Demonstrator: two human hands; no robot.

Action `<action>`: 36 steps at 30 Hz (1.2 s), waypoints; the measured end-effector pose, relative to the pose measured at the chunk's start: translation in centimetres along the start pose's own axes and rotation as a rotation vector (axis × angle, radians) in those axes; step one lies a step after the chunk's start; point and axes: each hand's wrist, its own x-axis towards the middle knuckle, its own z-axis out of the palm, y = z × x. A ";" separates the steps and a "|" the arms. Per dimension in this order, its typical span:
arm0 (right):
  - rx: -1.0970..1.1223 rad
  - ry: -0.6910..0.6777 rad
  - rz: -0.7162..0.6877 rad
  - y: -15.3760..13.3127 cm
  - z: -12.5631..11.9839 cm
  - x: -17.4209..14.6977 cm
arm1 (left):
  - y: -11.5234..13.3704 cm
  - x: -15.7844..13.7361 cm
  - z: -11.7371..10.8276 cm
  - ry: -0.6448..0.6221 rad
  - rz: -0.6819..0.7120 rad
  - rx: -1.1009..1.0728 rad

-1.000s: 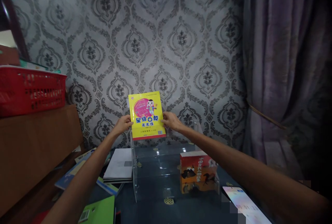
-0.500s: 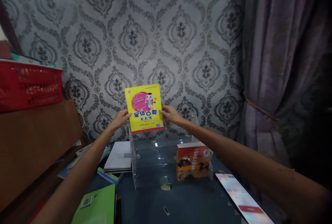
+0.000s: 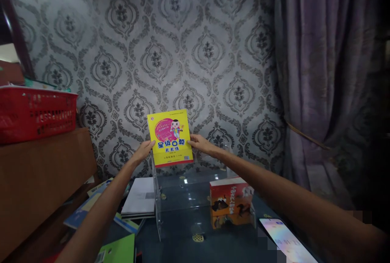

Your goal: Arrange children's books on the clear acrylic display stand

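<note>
A yellow workbook (image 3: 170, 138) with a pink circle and a cartoon figure stands upright at the back of a clear acrylic tiered rack (image 3: 179, 202). My left hand (image 3: 144, 151) pinches its left edge. My right hand (image 3: 201, 144) grips the right edge, thumb toward the cover. The workbook's lower edge is at the rack's top tier; whether it rests there I cannot tell. On the lower right of the rack, below my right forearm, stands a thick orange-red book (image 3: 230, 202).
Left of the rack lie a stack of white-covered books (image 3: 139, 198), blue-edged books (image 3: 88, 206) and a green book (image 3: 118, 251). A phone (image 3: 286, 240) lies at the front right. A red basket (image 3: 36, 112) sits on a brown box (image 3: 45, 169). A curtain (image 3: 313, 72) hangs at right.
The camera view has tilted up, so everything appears lower in the picture. Both hands keep their hold on the yellow workbook, which has hardly moved relative to the rack.
</note>
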 end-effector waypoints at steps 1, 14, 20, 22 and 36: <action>0.002 -0.008 -0.005 0.0 0.0 0.0 | 0.0 0.0 0.0 -0.001 0.004 0.005; -0.187 0.047 0.010 0.4 -0.2 0.9 | -1.0 0.8 -0.2 0.065 0.023 0.065; -0.340 0.069 0.044 0.4 -0.5 0.7 | -1.1 0.7 -0.4 0.023 -0.001 0.058; -0.392 0.079 0.067 0.3 -0.6 0.6 | -1.0 0.7 -0.5 0.004 -0.001 0.058; -0.519 0.102 0.145 0.3 -0.3 1.0 | -1.3 0.8 -0.5 0.009 -0.045 0.050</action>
